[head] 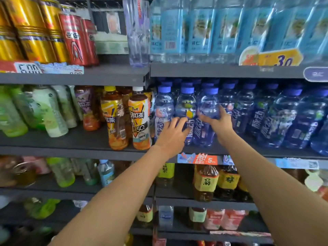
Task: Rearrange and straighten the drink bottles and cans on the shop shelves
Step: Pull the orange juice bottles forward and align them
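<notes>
A row of blue-capped clear drink bottles stands on the middle right shelf [248, 153]. My right hand [219, 121] grips the third bottle from the left [207, 105], fingers curled round its waist. My left hand [173, 134] rests with spread fingers on the front of the second bottle [186, 105], near the first bottle [163, 107]. More blue bottles [276, 118] fill the shelf to the right. Two orange iced tea bottles [140, 119] stand upright just left of my left hand.
Green drink bottles [44, 110] lean on the middle left shelf. Gold and red cans [53, 32] stand on the top left shelf; light blue water bottles [204, 31] on the top right. Lower shelves hold dark tea bottles [205, 181]. Price tags [198, 158] line the shelf edges.
</notes>
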`<action>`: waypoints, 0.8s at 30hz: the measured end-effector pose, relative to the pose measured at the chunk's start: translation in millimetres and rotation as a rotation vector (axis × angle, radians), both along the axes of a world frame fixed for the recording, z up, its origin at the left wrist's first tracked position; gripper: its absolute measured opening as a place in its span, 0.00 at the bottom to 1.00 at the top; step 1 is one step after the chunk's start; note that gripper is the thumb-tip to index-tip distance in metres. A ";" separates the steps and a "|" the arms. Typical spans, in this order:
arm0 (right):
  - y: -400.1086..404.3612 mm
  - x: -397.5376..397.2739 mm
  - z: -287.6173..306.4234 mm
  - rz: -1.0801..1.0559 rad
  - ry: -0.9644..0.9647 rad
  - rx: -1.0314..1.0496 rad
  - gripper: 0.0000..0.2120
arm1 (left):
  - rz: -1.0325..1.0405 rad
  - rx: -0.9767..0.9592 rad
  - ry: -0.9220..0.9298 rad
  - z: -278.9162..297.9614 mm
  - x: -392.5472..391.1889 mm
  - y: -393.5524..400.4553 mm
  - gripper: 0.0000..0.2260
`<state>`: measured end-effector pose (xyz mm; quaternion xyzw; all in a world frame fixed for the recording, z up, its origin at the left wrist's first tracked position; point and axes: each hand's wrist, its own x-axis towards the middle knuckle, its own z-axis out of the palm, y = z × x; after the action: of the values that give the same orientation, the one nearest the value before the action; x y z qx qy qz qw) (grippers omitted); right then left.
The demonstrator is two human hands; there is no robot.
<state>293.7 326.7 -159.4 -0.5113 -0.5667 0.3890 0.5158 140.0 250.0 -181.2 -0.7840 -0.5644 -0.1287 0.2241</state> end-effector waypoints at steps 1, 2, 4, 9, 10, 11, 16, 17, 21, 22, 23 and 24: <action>0.5 3.1 0.1 0.013 -0.010 -0.002 0.40 | 0.019 -0.008 -0.005 -0.3 0.5 -0.2 0.20; -0.4 6.3 0.4 0.020 -0.021 -0.006 0.39 | 0.032 -0.021 -0.013 -1.3 0.6 0.3 0.19; -3.2 11.1 -1.5 0.020 -0.026 -0.011 0.36 | 0.032 -0.057 -0.024 -2.5 1.8 -0.2 0.20; -34.9 -7.2 -1.4 -0.154 -0.263 0.177 0.30 | 0.095 -0.074 0.043 0.3 7.2 -11.0 0.22; -41.1 -13.4 -0.4 -0.229 -0.331 0.292 0.27 | 0.099 -0.065 0.037 2.2 6.1 -14.2 0.23; -47.6 -21.4 2.5 -0.288 -0.385 0.403 0.23 | 0.091 -0.040 0.007 5.0 3.5 -18.3 0.22; -83.0 -91.8 19.3 -0.172 -0.506 0.755 0.15 | 0.047 0.127 0.008 15.7 -48.0 -57.0 0.20; -91.7 -110.6 21.4 -0.125 -0.521 0.795 0.15 | 0.057 0.126 0.021 15.2 -66.0 -67.8 0.21; -133.9 -197.6 24.6 0.050 -0.549 0.952 0.16 | 0.169 0.144 0.066 7.5 -156.7 -119.5 0.19; -145.7 -222.3 24.6 0.096 -0.562 0.982 0.17 | 0.215 0.141 0.077 5.3 -183.0 -134.0 0.19; -159.3 -247.4 24.8 0.135 -0.582 1.003 0.17 | 0.264 0.127 0.085 3.8 -209.1 -149.8 0.21; -173.0 -273.5 24.9 0.172 -0.600 1.017 0.17 | 0.312 0.118 0.089 3.0 -234.9 -165.5 0.24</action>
<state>20.2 153.7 -134.5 -0.2400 -0.8421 -0.0524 0.4801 -94.9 84.6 -178.2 -0.6773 -0.6602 -0.0903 0.3119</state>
